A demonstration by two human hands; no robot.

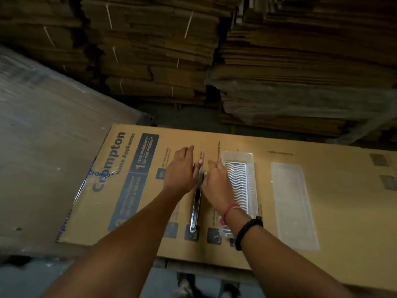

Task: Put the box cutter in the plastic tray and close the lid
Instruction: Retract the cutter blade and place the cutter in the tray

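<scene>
A long silver box cutter (196, 209) lies on a flat cardboard box (279, 244), its near end toward me. My left hand (181, 172) rests on the cardboard just left of the cutter's far end, fingers spread. On the right side of that far end, my right hand (216, 184) touches the cutter with its fingertips. The clear plastic tray (239, 186), with a white ribbed insert, sits right of my right hand. Its clear lid (295, 205) lies separately, further right. Whether either hand grips the cutter is hidden.
Tall stacks of bundled flattened cardboard (300, 72) rise behind the box. A plastic-wrapped pallet load (43, 147) stands at the left. My shoes (187, 284) show on the floor below the box's near edge.
</scene>
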